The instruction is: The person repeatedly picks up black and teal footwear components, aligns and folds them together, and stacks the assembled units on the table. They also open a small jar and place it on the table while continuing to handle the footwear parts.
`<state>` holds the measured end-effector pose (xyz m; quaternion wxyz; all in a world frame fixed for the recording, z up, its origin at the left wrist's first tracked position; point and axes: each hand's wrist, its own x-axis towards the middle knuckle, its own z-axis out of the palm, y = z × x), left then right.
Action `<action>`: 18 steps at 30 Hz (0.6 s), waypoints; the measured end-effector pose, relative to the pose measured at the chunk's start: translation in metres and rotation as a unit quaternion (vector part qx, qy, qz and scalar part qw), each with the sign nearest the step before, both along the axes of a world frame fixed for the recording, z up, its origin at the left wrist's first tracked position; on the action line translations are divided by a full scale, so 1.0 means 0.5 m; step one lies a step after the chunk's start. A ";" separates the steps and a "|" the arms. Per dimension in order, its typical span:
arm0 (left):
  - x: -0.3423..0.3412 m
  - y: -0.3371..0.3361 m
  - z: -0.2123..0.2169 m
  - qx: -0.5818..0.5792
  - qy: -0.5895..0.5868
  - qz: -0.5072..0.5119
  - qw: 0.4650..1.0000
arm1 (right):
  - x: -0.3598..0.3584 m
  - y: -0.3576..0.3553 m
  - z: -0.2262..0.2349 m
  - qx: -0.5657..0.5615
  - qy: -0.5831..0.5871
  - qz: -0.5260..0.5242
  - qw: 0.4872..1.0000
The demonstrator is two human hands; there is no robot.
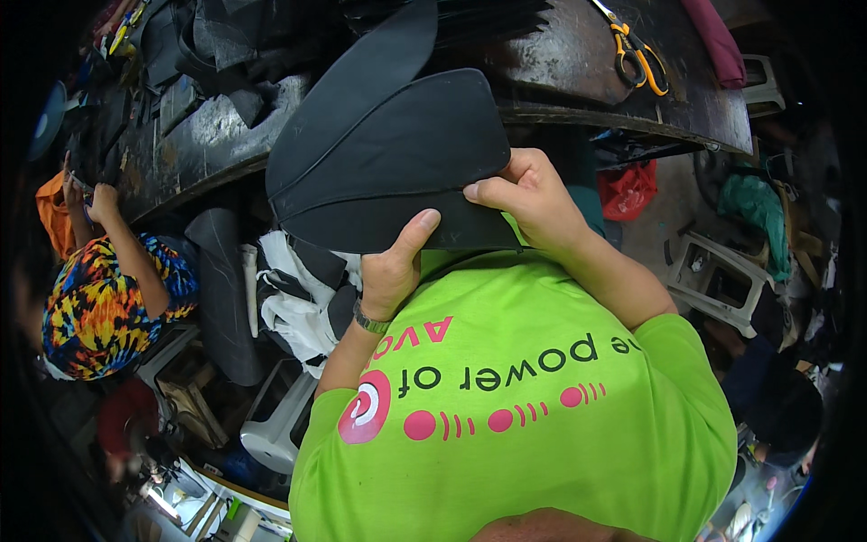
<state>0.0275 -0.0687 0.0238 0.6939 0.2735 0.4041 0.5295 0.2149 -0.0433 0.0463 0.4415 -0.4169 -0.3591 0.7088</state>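
Observation:
I hold a stack of black, curved, flat-cut sheet pieces [388,154] up in front of my chest, above my bright green shirt [515,406]. My left hand [395,271], with a watch on its wrist, pinches the stack's lower edge, the thumb pressed on top. My right hand [533,199] grips the right lower corner, its fingers curled over the edge. One long, pointed piece [379,63] sticks out past the others toward the table.
A dark, worn worktable [578,63] lies ahead, with orange-handled scissors [637,54] and black scraps [217,45] on it. Another person in a colourful shirt [108,303] works at the left. A white stool [280,415], white chair [722,280] and red bag [628,190] stand below.

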 end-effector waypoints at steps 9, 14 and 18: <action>-0.035 0.034 -0.053 -0.123 -0.532 -0.207 0.812 | -0.033 0.003 0.020 0.030 0.095 0.052 0.994; -0.032 0.035 -0.051 -0.145 -0.684 -0.161 0.696 | -0.061 0.012 0.026 0.107 0.019 0.011 0.994; -0.039 0.037 -0.036 -0.138 -0.724 -0.147 0.660 | -0.078 0.033 0.031 0.214 -0.054 0.003 0.975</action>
